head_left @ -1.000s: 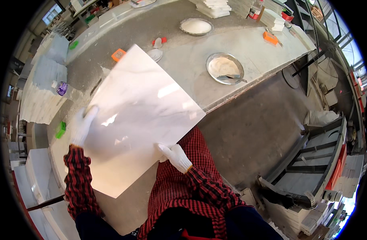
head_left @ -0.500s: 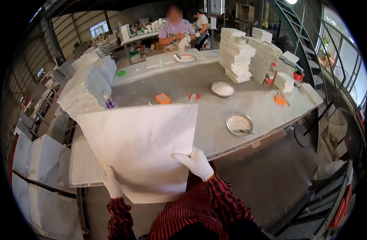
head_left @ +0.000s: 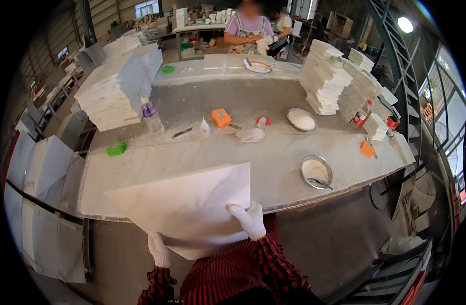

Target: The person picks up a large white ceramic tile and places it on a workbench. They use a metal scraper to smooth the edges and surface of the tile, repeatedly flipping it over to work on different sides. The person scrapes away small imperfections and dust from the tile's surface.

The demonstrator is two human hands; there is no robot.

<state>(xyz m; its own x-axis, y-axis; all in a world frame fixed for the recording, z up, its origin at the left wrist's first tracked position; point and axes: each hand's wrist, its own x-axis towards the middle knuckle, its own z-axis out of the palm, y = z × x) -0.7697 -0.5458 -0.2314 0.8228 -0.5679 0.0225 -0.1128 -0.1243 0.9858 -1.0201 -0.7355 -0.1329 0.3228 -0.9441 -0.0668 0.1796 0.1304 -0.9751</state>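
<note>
A white, grey-veined marble slab (head_left: 192,201) is held tilted in front of me, over the near edge of the stone-topped table (head_left: 278,165). My left hand (head_left: 159,250), in a white knit glove, is closed on the slab's lower left edge; its fingers are partly hidden behind the stone. My right hand (head_left: 249,219), gloved the same way, grips the right edge with the thumb on the front face. Beyond the slab lie an orange box-shaped block (head_left: 221,117), a small white squeeze bottle (head_left: 205,127) and a crumpled white glove (head_left: 250,134).
Tall tile stacks stand at the table's left (head_left: 111,94) and right (head_left: 324,81). Two metal bowls of pale powder, one nearer (head_left: 317,172) and one farther (head_left: 302,120), sit on the right. A purple-labelled bottle (head_left: 151,116) and green block (head_left: 116,148) stand left. A person (head_left: 248,30) works opposite.
The slab has come down and tilted flatter, still in both hands. My view has shifted, uncovering the purple-labelled bottle, the near green block, the squeeze bottle and the crumpled glove.
</note>
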